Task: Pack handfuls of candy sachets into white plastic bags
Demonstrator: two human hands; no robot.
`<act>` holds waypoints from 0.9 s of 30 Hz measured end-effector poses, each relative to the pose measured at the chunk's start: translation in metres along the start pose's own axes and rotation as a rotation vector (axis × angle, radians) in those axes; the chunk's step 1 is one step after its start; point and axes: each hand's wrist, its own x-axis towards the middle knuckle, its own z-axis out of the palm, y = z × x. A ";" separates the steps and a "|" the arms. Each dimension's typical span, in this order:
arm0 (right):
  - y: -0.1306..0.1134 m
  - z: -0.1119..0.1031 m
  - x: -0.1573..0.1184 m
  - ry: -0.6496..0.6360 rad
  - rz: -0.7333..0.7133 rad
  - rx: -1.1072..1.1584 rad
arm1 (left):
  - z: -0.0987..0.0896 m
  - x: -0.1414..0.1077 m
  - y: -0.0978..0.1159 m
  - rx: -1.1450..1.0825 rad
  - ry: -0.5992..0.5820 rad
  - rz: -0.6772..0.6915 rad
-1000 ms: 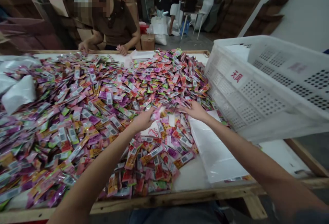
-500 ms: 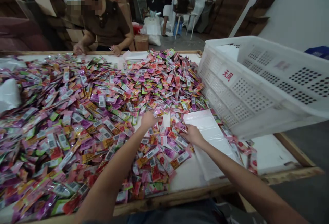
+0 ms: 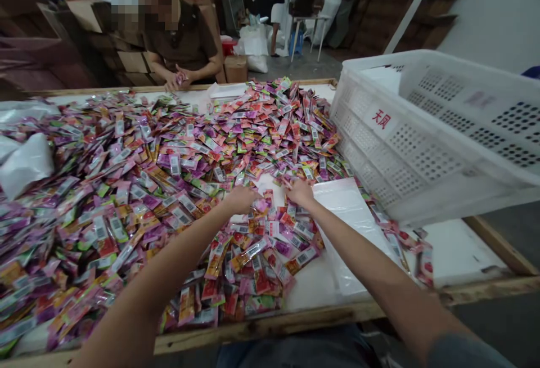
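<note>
Small glossy printed packets (image 3: 198,146) in pink, purple, green and orange lie heaped over the white tabletop. My left hand (image 3: 242,199) is closed at the near side of the pile, with a pink packet (image 3: 262,206) at its fingertips. To its right, my right hand (image 3: 300,192) reaches forward, its fingers closed on a packet (image 3: 288,181); the grip is partly hidden. Loose packets (image 3: 270,233) lie between and below the hands. Beside my right forearm is a stack of flat clear plastic bags (image 3: 343,216).
A white perforated crate (image 3: 405,148) stands on the right, marked in red. White plastic bags (image 3: 27,162) lie at the left. A wooden rim (image 3: 312,320) edges the table. Across it, a co-worker (image 3: 181,47) handles packets; another person (image 3: 278,8) stands farther back.
My right hand has moved forward and left, away from the plastic bags. My left hand has turned, its fingers now pointing right. The co-worker's hands have come together. The view has shifted slightly.
</note>
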 end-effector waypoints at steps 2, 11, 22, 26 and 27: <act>-0.007 0.009 0.006 -0.023 0.002 -0.023 | 0.012 0.004 0.003 0.044 -0.013 -0.016; 0.004 -0.013 0.006 0.114 -0.169 0.081 | 0.008 -0.018 -0.012 -0.133 0.272 -0.067; -0.040 0.024 -0.012 -0.133 -0.078 0.108 | 0.034 -0.031 0.023 -0.334 0.205 -0.763; -0.047 0.036 -0.007 -0.158 -0.086 0.205 | 0.047 -0.017 0.020 -0.452 0.206 -0.732; -0.046 0.035 -0.004 -0.144 -0.088 0.247 | 0.048 -0.016 0.015 -0.487 0.239 -0.705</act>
